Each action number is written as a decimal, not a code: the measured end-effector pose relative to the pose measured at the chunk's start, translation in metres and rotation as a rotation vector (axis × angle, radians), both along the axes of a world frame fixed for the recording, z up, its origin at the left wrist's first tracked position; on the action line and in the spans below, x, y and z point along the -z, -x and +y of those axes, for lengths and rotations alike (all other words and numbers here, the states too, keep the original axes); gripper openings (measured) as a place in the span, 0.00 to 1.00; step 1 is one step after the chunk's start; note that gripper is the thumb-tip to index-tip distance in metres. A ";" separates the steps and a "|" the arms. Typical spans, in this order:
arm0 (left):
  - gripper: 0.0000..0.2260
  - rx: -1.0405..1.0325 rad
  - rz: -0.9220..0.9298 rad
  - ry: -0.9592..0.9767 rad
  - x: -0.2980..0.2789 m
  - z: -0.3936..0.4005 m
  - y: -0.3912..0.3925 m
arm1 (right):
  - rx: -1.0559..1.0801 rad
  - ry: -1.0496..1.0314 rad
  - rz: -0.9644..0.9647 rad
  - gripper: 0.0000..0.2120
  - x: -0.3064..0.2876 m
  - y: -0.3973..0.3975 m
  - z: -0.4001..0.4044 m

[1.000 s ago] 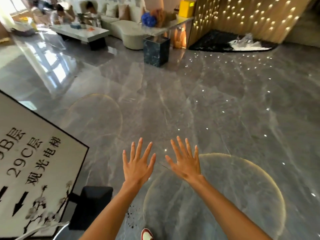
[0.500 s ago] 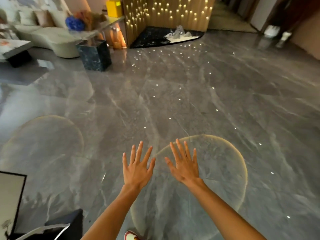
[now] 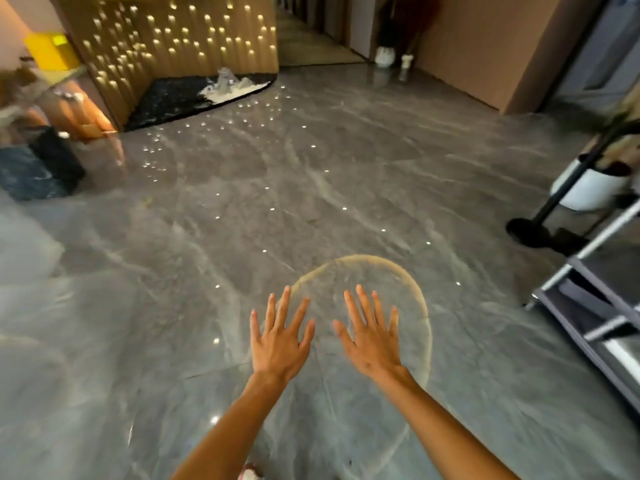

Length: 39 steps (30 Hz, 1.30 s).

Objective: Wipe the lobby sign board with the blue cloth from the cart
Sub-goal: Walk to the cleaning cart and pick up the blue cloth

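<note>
A polished grey marble floor (image 3: 242, 209) fills the view, with small points of light mirrored across it. A slatted wall panel (image 3: 173, 39) studded with small lamps is seen at the far left, with a dark rug (image 3: 180, 95) at its foot. A brown wall (image 3: 485, 39) is seen at the far right. At the right edge of the floor a cart (image 3: 595, 299) with metal rails is partly shown; the blue cloth cannot be made out on it, and the sign board is out of view. A white planter (image 3: 588, 188) is set behind it. Both hands are held out above the floor, near each other but apart: the left hand (image 3: 278, 341) and the right hand (image 3: 374, 337) are spread flat, fingers straight, nothing held or touched.
</note>
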<state>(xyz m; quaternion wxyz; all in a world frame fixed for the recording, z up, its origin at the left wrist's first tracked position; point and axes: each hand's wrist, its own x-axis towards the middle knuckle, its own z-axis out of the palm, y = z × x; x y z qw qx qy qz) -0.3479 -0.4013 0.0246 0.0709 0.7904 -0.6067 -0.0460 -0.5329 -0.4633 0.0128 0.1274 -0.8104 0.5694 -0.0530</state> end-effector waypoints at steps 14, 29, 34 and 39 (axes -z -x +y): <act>0.25 0.496 0.052 0.058 -0.001 -0.110 0.121 | 0.494 0.044 0.036 0.33 0.006 0.132 -0.010; 0.26 0.877 0.060 0.014 0.006 -0.224 0.195 | 0.884 0.025 0.089 0.33 -0.011 0.177 -0.047; 0.26 0.988 0.068 0.019 0.003 -0.244 0.231 | 0.997 0.009 0.108 0.33 -0.012 0.201 -0.049; 0.26 1.086 0.029 0.000 0.004 -0.258 0.278 | 1.088 -0.003 0.085 0.32 -0.008 0.237 -0.050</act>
